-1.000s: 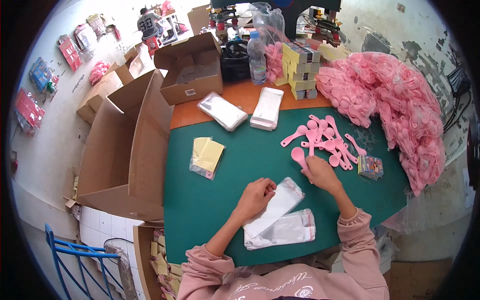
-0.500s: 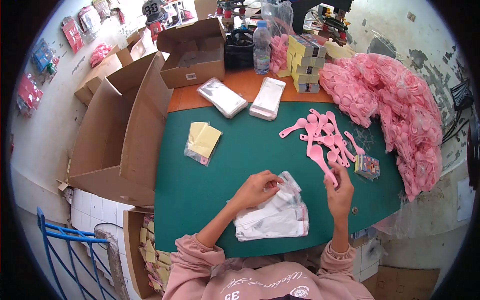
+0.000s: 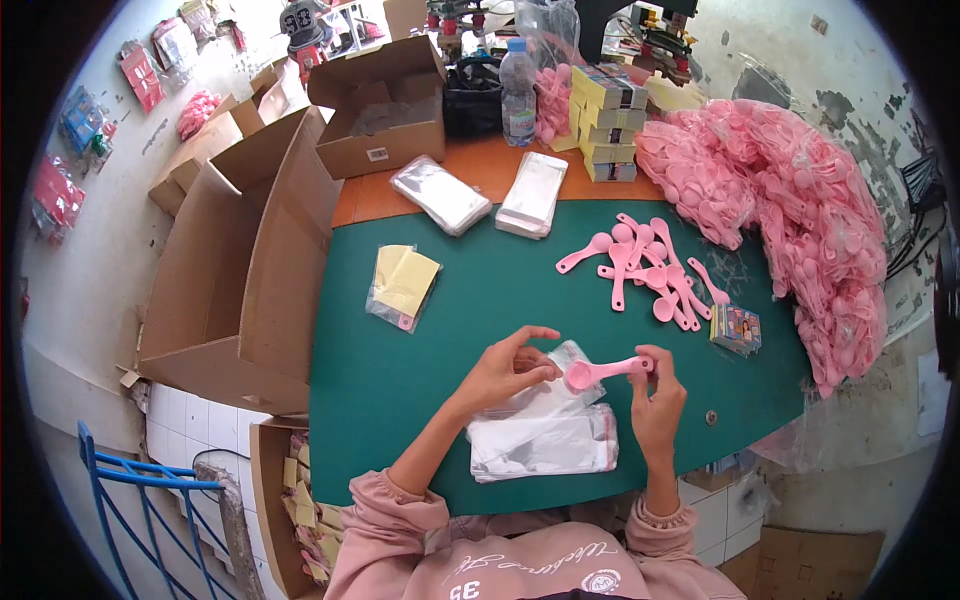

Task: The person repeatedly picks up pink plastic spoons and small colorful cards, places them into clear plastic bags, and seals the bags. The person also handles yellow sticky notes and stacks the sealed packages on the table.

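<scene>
My right hand [image 3: 657, 400] pinches a pink plastic spoon [image 3: 600, 371] by the end of its handle. The bowl points left, toward my left hand [image 3: 510, 372], whose thumb and fingers are spread apart. Beneath the spoon and both hands lie clear plastic bags [image 3: 540, 445] in a loose pile; whether my left fingertips touch the top bag is hard to make out. Beyond my right hand, several more pink spoons [image 3: 640, 265] form a heap, with a small stack of printed cards [image 3: 736, 329] beside it.
A clear packet with yellow card [image 3: 404, 283] lies at left on the green table [image 3: 400, 420]. Two bag stacks [image 3: 440, 195] [image 3: 531, 195], a water bottle [image 3: 519, 95] and card bundles [image 3: 608, 120] stand behind. Bagged spoons [image 3: 800, 220] fill the right; cardboard boxes [image 3: 230, 270] line the left.
My right hand has brought the spoon left from beside the heap to above the bags, turning it nearly level. My left hand's fingers have spread wider.
</scene>
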`<action>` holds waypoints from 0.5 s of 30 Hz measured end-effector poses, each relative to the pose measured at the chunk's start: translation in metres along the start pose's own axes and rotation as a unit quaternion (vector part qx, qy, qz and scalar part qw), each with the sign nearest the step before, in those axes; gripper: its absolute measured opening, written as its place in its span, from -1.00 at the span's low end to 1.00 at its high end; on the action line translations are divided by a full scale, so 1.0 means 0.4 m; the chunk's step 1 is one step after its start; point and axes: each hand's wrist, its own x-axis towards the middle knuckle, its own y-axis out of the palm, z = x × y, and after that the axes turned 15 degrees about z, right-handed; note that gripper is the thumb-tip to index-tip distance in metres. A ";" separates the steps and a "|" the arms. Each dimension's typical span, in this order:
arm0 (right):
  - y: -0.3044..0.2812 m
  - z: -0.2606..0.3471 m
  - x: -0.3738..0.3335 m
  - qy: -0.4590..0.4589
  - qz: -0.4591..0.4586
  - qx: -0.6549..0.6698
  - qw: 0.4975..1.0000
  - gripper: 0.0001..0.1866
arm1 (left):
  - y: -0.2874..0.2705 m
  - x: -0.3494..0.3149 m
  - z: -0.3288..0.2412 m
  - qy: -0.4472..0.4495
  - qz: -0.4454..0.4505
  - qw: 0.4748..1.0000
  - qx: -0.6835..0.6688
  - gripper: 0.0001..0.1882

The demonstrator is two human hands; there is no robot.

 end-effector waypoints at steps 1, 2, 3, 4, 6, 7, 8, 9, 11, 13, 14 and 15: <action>0.001 0.004 0.003 0.027 -0.008 0.060 0.998 -0.86 | 0.000 -0.001 -0.006 -0.001 0.001 1.000 0.000 -0.53; 0.001 0.006 0.005 0.054 -0.016 0.120 0.991 -0.86 | 0.001 -0.003 -0.012 -0.014 -0.004 1.000 0.005 -0.52; 0.001 0.005 0.007 0.056 -0.016 0.120 0.991 -0.86 | 0.001 -0.003 -0.015 -0.028 -0.009 1.000 0.011 -0.50; 0.001 0.003 0.009 0.034 -0.036 0.133 0.990 -0.85 | 0.001 -0.003 -0.014 -0.028 -0.009 0.999 0.011 -0.50; 0.005 0.005 0.015 0.013 -0.056 0.146 0.988 -0.83 | 0.002 -0.001 -0.011 -0.044 -0.021 0.999 -0.011 -0.51; 0.010 0.009 0.017 -0.002 -0.069 0.168 0.983 -0.83 | 0.003 0.000 -0.014 -0.045 -0.021 0.999 -0.011 -0.51; 0.015 0.012 0.019 -0.017 -0.082 0.190 0.978 -0.83 | 0.006 -0.001 -0.021 -0.055 -0.026 0.998 -0.033 -0.51; 0.019 0.013 0.021 -0.017 -0.082 0.190 0.978 -0.83 | 0.007 0.001 -0.024 -0.065 -0.030 0.996 -0.055 -0.51; 0.023 0.020 0.020 -0.016 -0.071 0.224 0.972 -0.82 | 0.009 -0.001 -0.019 -0.065 -0.026 0.996 -0.052 -0.50; 0.022 0.026 0.021 -0.014 -0.056 0.214 0.975 -0.82 | 0.015 0.000 -0.016 -0.067 -0.022 0.996 -0.048 -0.50; 0.020 0.029 0.022 -0.010 -0.041 0.204 0.978 -0.82 | 0.021 0.002 -0.015 -0.042 -0.023 0.998 -0.046 -0.52; 0.018 0.033 0.024 -0.010 -0.041 0.204 0.978 -0.82 | 0.027 0.002 -0.014 -0.017 -0.023 0.999 -0.042 -0.54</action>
